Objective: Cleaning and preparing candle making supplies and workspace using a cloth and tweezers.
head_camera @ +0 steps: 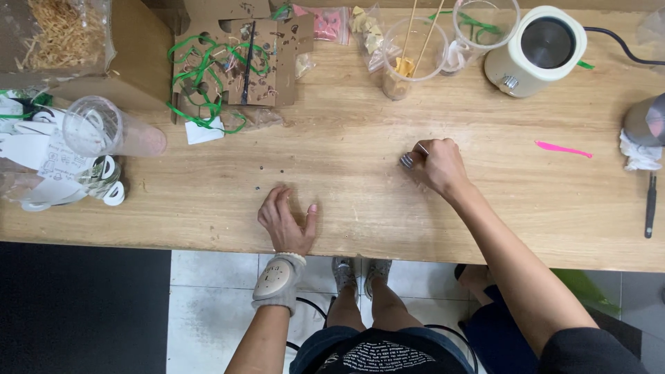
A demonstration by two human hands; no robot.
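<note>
Seen from above, a person stands at a long wooden workbench, both bare forearms reaching onto it. The right hand is curled into a loose fist near the middle of the bench, its fingers pinched together on a small metal clip-like piece that pokes out on the left of the fist; a thin pale sliver shows just above the knuckles. The left hand rests nearer the bench's front edge, fingers spread and bent like a claw, fingertips touching the wood and holding nothing. A padded grey wrist band sits on that wrist.

A few tiny dark specks lie on the wood just beyond the left hand. Farther back stand a clear plastic cup with two wooden sticks, a second clear cup with green ribbon, and a cream-coloured round appliance with a dark top. To the back left lies a cardboard piece tangled with green ribbon, and a clear cup lies on its side. A pink strip lies well to the right.
</note>
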